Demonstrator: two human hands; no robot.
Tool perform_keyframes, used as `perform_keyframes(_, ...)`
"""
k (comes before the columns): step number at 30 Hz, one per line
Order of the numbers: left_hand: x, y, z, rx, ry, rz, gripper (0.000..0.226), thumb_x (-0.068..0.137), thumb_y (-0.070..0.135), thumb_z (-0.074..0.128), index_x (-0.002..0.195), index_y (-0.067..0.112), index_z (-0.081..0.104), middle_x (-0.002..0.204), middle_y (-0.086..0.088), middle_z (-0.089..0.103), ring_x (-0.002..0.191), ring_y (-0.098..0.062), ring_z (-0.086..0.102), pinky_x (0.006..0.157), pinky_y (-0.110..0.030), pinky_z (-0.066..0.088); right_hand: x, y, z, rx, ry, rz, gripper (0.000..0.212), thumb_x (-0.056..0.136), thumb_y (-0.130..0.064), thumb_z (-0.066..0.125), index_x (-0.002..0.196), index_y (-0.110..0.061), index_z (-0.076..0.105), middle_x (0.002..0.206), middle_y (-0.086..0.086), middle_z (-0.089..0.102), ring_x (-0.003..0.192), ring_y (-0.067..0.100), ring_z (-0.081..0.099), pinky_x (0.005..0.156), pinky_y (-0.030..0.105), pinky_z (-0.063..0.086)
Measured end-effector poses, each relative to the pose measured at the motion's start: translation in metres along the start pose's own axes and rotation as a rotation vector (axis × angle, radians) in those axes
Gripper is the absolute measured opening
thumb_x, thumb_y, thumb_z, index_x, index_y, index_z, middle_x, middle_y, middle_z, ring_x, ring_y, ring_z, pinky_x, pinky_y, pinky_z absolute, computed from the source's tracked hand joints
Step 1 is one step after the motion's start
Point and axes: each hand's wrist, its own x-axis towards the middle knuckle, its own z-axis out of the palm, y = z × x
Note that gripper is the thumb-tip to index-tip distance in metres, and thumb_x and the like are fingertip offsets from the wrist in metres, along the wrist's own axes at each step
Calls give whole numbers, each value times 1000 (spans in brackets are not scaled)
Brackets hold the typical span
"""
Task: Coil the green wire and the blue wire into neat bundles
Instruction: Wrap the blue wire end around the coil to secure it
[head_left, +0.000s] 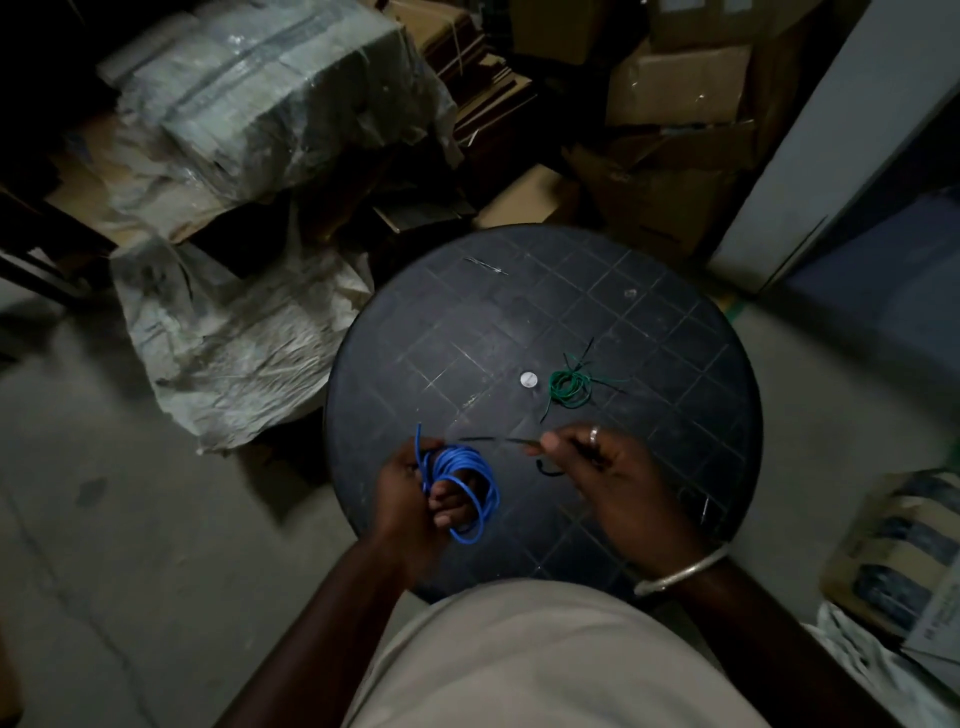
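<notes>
Left hand (415, 499) grip curls round the blue wire (460, 458), loops kept on the fingers so the coil holds shape. Right hand (618, 483) grip pinches a thin dark tie (498, 439), probably to bind it. Green wire (569, 387), already coiled, lies on the worktop (675, 338) just beyond the right grip.

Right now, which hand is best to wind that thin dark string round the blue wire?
Probably the right hand: it pinches the dark string. The left hand is busy gripping the blue wire coil.

Dim, soft, wide-angle bowed edges
</notes>
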Motion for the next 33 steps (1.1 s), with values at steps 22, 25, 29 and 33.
perform_keyframes(22,33,41,5,303,-12,130,48,90,40,41,49,16,43,42,1,31,38,-12,32,39,-21,29,-9,-10,-9,-603,32,-483,14,90,-31,71,91,-19,77,78,-8,55,79,15,54,67,38,48)
perform_keyframes(25,37,38,7,290,19,162,64,99,49,29,44,17,42,38,2,30,33,-10,29,38,-21,24,0,-7,-6,-617,20,-505,11,90,-28,73,93,-19,78,79,-7,58,80,16,55,68,39,48)
perform_keyframes(29,37,37,7,140,77,179,59,96,36,27,43,14,38,36,-2,30,29,-13,26,36,-24,16,5,-10,0,-575,-1,-483,8,88,-27,74,92,-21,77,80,-11,56,81,14,56,69,37,50)
perform_keyframes(33,35,39,5,165,174,237,63,97,36,28,41,10,43,33,-3,31,26,-13,25,34,-21,13,4,-11,0,-543,-32,-509,6,87,-25,77,92,-21,78,78,-11,56,81,14,57,69,35,50)
